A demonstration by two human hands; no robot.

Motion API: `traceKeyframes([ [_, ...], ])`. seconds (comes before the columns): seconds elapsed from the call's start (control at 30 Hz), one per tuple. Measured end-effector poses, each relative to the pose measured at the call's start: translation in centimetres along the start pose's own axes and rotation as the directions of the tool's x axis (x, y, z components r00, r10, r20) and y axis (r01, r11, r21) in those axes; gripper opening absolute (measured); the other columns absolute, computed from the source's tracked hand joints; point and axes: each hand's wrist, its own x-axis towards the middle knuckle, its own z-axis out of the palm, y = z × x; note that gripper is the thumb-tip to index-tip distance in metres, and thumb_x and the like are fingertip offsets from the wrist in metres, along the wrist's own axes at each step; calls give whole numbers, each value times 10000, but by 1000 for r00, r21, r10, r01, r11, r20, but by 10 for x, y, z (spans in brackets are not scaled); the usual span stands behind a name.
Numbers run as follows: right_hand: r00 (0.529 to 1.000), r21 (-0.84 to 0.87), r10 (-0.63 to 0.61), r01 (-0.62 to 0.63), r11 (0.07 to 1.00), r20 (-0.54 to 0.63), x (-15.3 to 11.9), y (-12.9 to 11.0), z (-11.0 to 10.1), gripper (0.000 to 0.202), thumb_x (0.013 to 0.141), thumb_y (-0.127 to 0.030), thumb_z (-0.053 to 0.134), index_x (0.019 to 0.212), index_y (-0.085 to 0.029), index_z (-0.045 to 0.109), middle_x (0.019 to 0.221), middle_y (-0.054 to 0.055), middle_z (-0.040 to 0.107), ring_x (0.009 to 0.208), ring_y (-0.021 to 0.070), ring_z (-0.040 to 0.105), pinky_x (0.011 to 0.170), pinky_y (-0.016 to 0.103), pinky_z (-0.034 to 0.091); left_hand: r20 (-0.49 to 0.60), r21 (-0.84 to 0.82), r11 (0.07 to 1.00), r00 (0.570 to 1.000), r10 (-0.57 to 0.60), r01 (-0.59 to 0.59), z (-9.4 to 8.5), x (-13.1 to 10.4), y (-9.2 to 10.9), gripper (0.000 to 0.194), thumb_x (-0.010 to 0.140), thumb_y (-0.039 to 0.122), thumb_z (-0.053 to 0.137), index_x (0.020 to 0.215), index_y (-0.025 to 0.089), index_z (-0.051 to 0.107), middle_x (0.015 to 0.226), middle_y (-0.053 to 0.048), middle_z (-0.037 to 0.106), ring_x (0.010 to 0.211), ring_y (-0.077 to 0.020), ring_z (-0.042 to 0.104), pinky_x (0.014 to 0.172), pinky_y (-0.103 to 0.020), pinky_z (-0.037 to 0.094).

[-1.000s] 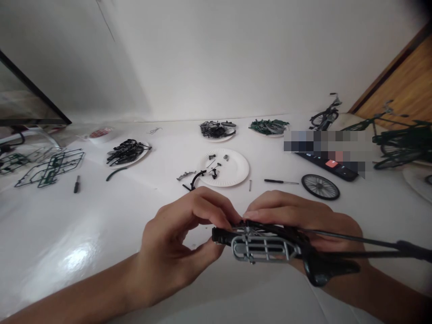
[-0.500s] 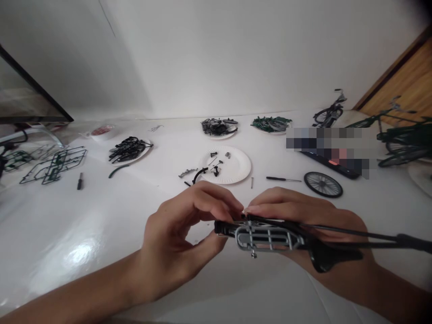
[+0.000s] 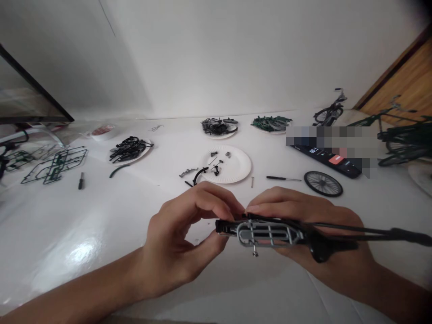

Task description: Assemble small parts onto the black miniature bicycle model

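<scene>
Nearer than the paper plate (image 3: 240, 166), a black model bicycle (image 3: 299, 231) sits in both hands: the left hand (image 3: 184, 234) pinches its rear end between thumb and fingers; the right hand (image 3: 313, 213), fingers together, grips its far side. Right of the plate lie a spoked wheel (image 3: 323, 183) and screwdriver (image 3: 282, 178).
</scene>
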Motion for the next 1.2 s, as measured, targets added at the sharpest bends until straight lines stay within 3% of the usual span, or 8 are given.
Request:
traceKeyframes([
  [0.13, 996, -140, 22, -34, 990, -81, 2, -3, 2, 216, 827, -77, 714, 961, -247, 713, 969, -40, 730, 839, 82, 681, 752, 145, 530, 27, 13, 1000, 1000, -1, 1, 1, -2, -3, 571, 776, -77, 658, 1256, 164, 463, 1193, -105, 564, 1155, -245, 579, 997, -437, 543],
  [0.23, 993, -185, 43, -62, 981, -107, 2, -2, 3, 149, 834, -115, 723, 895, -249, 703, 937, -40, 718, 800, 87, 668, 721, 157, 525, 58, 58, 998, 998, 10, -13, 3, -3, -6, 717, 738, -52, 750, 1321, 195, 415, 1272, -105, 520, 1225, -259, 536, 1063, -446, 504],
  [0.53, 995, -169, 38, -54, 984, -93, 4, -3, 8, 191, 852, -117, 700, 976, -261, 708, 934, -23, 719, 818, 119, 679, 729, 202, 541, 32, 178, 984, 999, -15, 9, 4, -2, -7, 549, 802, 28, 756, 1270, 183, 516, 1205, -93, 576, 1160, -219, 562, 1022, -358, 512],
  [0.8, 987, -139, 100, -118, 983, -130, -2, 4, 13, 232, 879, -140, 648, 1044, -300, 676, 912, -21, 700, 831, 154, 678, 731, 245, 559, -41, 198, 975, 994, -97, 104, 4, 0, -9, 604, 857, 84, 709, 1378, 247, 451, 1311, -88, 537, 1229, -216, 542, 1092, -357, 466],
  [0.9, 978, -157, 119, -146, 977, -170, -3, 6, 15, 234, 880, -147, 648, 1039, -310, 701, 944, -16, 715, 890, 174, 681, 813, 282, 558, -129, 296, 955, 991, 31, 9, 3, 2, -11, 636, 816, 103, 756, 1361, 218, 449, 1293, -105, 515, 1228, -236, 516, 1082, -397, 461],
  [0.97, 974, -99, 173, -189, 977, -147, -2, 6, 16, 234, 899, -164, 633, 1060, -315, 709, 977, -11, 728, 915, 183, 687, 833, 301, 564, -94, 483, 868, 978, 186, -119, 0, 5, -9, 515, 794, 86, 777, 1239, 204, 548, 1255, -104, 524, 1192, -245, 510, 1032, -406, 468],
  [1.1, 960, 63, 269, -264, 962, -77, 1, 6, 17, 244, 932, -202, 599, 1119, -314, 708, 973, 2, 733, 910, 191, 695, 775, 289, 591, 158, 779, 529, 922, 355, -337, -6, 9, -5, 269, 806, 8, 730, 981, 211, 705, 1170, -79, 614, 1070, -233, 510, 936, -378, 447],
  [1.2, 941, 143, 337, -329, 934, -40, 1, 7, 18, 225, 942, -242, 594, 1123, -288, 719, 960, 15, 738, 922, 203, 699, 789, 297, 593, 197, 778, 518, 922, 334, -354, -9, 10, -3, 271, 819, -1, 712, 991, 208, 712, 1076, -70, 657, 1011, -229, 529, 878, -372, 447],
])
